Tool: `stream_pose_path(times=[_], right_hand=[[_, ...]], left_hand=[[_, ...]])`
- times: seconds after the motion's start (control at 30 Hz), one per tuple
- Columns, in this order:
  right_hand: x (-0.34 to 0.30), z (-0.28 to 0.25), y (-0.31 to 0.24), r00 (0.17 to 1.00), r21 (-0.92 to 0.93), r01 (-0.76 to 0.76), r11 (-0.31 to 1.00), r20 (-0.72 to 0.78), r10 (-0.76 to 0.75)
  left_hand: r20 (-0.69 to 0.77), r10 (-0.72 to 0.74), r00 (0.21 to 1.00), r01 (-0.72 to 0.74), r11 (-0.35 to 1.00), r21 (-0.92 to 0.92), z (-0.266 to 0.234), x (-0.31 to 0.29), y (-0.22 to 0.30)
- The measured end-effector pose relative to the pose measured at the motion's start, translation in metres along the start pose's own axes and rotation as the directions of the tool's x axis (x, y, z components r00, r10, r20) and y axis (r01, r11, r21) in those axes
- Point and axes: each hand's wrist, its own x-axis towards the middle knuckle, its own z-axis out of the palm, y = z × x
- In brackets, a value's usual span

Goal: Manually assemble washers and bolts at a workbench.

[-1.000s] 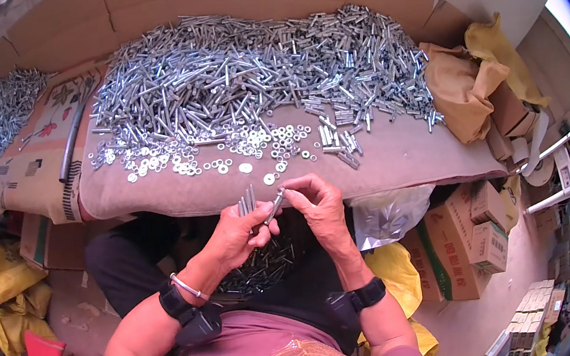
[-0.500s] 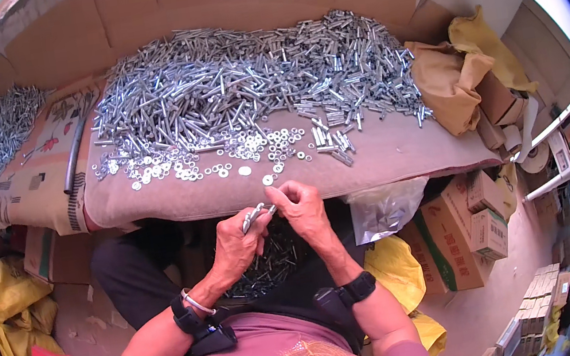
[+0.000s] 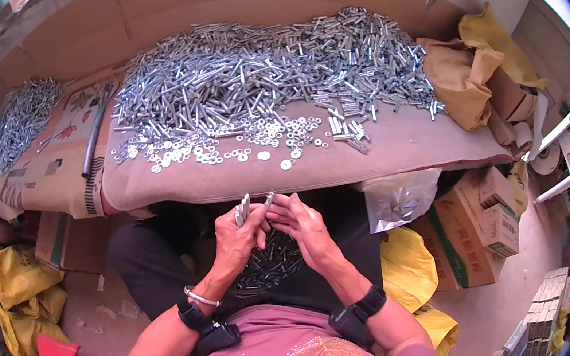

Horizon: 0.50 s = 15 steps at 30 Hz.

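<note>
While the left hand [image 3: 236,243] grips a few metal bolts [image 3: 243,212] above a dark heap of metal parts [image 3: 268,263], one more bolt [image 3: 268,201] sticks up between the hands, and I cannot tell if the right hand [image 3: 310,232] pinches it. In front, shiny washers [image 3: 271,133] lie on a pink padded bench [image 3: 212,183] near a big bolt pile [image 3: 234,82].

Metal rods [image 3: 244,209] are held in the left grip [image 3: 238,236], with the right grip [image 3: 313,231] seen at its three o'clock; washers [image 3: 272,132] and heaped pins [image 3: 212,82] are carried by the surface [image 3: 409,146] at twelve o'clock.
</note>
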Motion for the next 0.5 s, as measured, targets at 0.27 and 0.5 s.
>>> stream_pose_path(times=[0.27,0.5], right_hand=[[-0.011,0.011,0.004,0.986,-0.552,0.145,0.821,0.147,-0.076],[-0.002,0.01,0.006,0.931,-0.696,0.346,0.629,0.172,-0.322]], left_hand=[[-0.06,-0.115,0.992,0.11,0.991,-0.077,-0.019,-0.008,-0.037],[0.112,-0.178,0.978,0.157,0.972,0.177,-0.013,-0.014,-0.024]])
